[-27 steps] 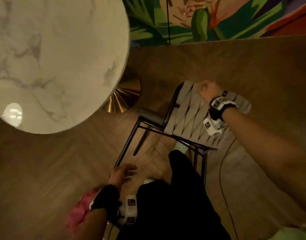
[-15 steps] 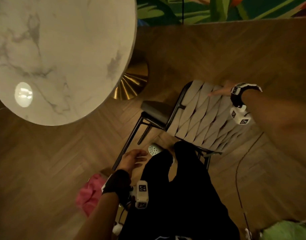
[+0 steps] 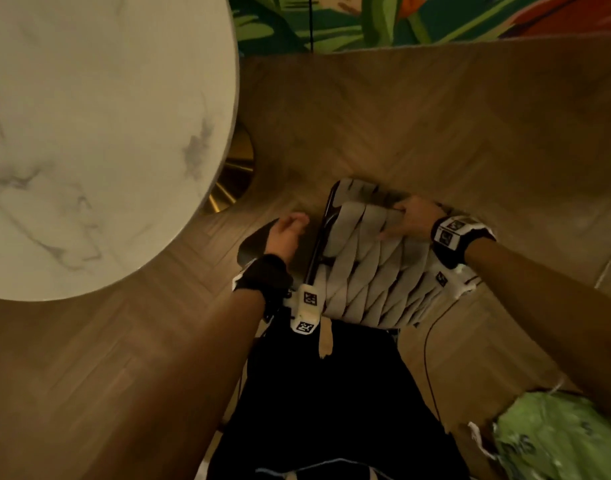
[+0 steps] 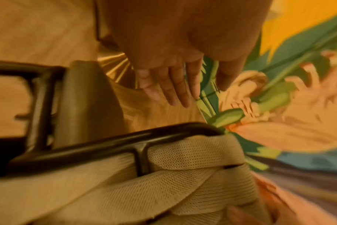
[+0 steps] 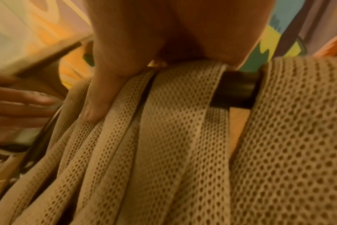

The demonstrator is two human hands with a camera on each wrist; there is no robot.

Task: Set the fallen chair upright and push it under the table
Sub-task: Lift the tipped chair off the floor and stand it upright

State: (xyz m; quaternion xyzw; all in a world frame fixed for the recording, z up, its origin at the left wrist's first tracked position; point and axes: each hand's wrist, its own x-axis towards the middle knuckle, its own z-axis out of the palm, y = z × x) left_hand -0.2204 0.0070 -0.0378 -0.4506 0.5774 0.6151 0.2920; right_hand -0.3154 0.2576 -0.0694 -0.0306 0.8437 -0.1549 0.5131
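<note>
The chair (image 3: 366,271) has a black metal frame, a dark seat and a back woven from beige mesh straps (image 5: 183,152). It stands raised in front of my legs, right of the round marble table (image 3: 89,133). My right hand (image 3: 411,216) grips the top rail of the back, fingers curled over the straps, thumb (image 5: 98,99) pressed on the near side. My left hand (image 3: 290,226) hovers above the seat (image 3: 255,244), left of the frame bar (image 4: 110,146). Its fingers (image 4: 173,88) are straight and hold nothing.
The table's gold fluted base (image 3: 235,178) stands just left of the chair. A painted leafy wall (image 3: 401,19) runs along the far side of the herringbone wood floor (image 3: 435,133). A green bag (image 3: 567,441) lies at lower right, with a thin cable (image 3: 428,368) beside it.
The chair back has come up and nearer to me. My right hand went from touching the back to gripping its top rail. My left hand rose from near the floor to above the seat.
</note>
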